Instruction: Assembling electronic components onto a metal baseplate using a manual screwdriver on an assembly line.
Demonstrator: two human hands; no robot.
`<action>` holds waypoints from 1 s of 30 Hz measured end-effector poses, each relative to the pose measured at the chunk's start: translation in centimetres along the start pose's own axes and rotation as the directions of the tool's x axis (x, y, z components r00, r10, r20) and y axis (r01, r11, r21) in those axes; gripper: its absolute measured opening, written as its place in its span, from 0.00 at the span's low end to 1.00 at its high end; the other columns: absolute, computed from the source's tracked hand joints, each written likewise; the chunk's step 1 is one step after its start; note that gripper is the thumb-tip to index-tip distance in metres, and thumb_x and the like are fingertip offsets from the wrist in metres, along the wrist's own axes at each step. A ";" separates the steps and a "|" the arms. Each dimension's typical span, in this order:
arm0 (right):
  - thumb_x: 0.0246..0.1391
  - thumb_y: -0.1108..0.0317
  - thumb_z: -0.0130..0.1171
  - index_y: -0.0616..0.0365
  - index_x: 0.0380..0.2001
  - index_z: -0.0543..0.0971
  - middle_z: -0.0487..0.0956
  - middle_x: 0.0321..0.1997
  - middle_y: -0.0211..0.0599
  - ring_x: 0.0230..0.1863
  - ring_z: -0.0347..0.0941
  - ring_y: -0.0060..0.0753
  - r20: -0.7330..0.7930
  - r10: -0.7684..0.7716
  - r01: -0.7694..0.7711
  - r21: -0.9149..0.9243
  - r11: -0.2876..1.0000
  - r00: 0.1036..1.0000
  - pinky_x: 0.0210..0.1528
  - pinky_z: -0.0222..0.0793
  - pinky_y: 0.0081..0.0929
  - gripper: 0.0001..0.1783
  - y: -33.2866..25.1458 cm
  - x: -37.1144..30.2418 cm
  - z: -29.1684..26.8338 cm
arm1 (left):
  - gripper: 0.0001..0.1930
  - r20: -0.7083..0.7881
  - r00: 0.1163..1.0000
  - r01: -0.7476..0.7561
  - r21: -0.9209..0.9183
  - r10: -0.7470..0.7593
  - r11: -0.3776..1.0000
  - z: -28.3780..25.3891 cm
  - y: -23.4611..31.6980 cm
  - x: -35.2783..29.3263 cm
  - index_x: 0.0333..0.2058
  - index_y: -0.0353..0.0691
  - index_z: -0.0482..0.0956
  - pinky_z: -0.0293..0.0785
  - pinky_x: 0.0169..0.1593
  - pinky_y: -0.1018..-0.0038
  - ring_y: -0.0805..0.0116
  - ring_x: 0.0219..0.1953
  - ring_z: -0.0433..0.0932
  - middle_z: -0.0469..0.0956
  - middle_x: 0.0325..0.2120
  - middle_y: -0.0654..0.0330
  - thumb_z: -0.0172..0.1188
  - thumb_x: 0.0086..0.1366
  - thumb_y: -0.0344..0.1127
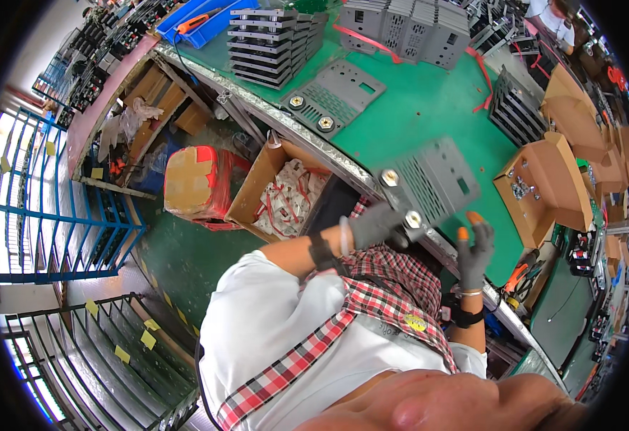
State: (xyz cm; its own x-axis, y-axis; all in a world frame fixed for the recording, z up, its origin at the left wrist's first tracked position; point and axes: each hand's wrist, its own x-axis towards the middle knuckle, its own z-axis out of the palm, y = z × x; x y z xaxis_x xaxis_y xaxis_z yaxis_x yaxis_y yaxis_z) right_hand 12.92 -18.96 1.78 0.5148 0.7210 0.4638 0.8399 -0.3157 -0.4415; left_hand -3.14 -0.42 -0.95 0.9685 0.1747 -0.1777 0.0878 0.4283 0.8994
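My left hand (376,225), in a dark grey glove, grips the near corner of a grey perforated metal plate (435,179). The plate is tilted over the front edge of the bench and slightly blurred. Two round metal fittings with brassy centres sit along its near end. To its right, my right hand (477,251) is raised with fingers apart, its grey glove showing orange fingertips; nothing is in it. A second such plate (350,87), also bearing two round fittings, lies flat on the green bench top (393,104) farther left.
Stacked grey plates (262,50) and upright panels (408,32) stand at the back. Dark plates (515,108) and an open carton of small metal parts (505,183) sit at right. A blue tray (210,25) holds an orange-handled tool. Below the bench are a scrap carton (246,194) and a taped box (188,179).
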 end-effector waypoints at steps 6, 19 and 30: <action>0.38 0.72 0.54 0.54 0.36 0.76 0.71 0.40 0.38 0.41 0.66 0.44 0.011 0.117 -0.111 -0.224 0.968 0.993 0.43 0.64 0.36 0.16 3.6 -2.4 0.5 | 0.16 -0.225 0.915 0.050 0.886 0.334 0.461 -10.0 9.8 -1.5 0.37 0.35 0.73 0.73 0.31 0.76 0.70 0.27 0.78 0.78 0.26 0.55 0.60 0.46 0.22; 0.38 0.70 0.54 0.52 0.34 0.77 0.71 0.37 0.36 0.39 0.66 0.43 -0.027 0.089 -0.093 -0.285 0.954 0.996 0.42 0.64 0.36 0.15 3.0 -2.3 1.2 | 0.22 -0.690 0.690 0.487 0.221 -0.217 0.845 -17.3 11.9 -1.8 0.36 0.31 0.69 0.75 0.23 0.71 0.60 0.20 0.76 0.76 0.24 0.48 0.46 0.61 0.49; 0.42 0.67 0.54 0.52 0.35 0.76 0.72 0.33 0.41 0.39 0.66 0.45 0.077 0.215 -0.208 -0.090 0.974 0.974 0.41 0.63 0.37 0.13 4.7 -0.4 -2.0 | 0.19 -0.694 0.720 -0.011 0.011 0.016 1.000 -16.9 7.4 0.5 0.44 0.33 0.68 0.73 0.32 0.72 0.62 0.30 0.75 0.73 0.35 0.55 0.46 0.62 0.43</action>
State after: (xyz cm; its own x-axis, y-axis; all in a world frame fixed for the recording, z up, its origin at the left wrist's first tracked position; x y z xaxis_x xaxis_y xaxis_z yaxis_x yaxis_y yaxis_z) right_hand 17.01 -21.94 1.05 0.6682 0.6819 0.2974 0.7267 -0.5127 -0.4572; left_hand -5.97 17.78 -1.09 0.5371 0.7474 -0.3911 0.0795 0.4167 0.9056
